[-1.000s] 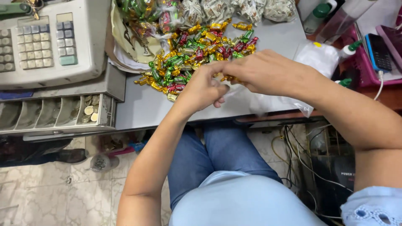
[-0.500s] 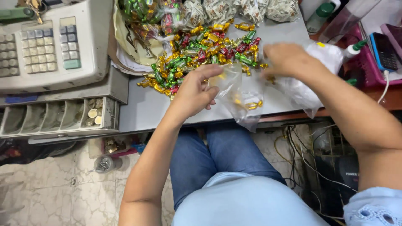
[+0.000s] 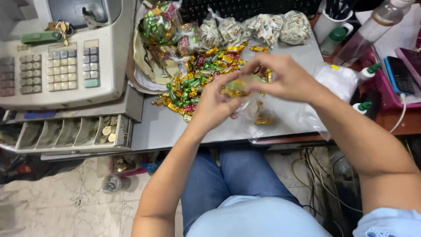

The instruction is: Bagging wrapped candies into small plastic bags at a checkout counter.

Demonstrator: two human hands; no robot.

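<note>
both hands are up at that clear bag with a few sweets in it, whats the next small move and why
Probably drop more sweets in. Both the left hand and the right hand hold the top of the clear bag, which has only a few gold sweets at its bottom, while a big pile of wrapped sweets lies loose on the counter just behind.

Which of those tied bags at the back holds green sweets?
The leftmost bag, beside the cash register; the four bags to its right hold pale, whitish wrappers.
</note>
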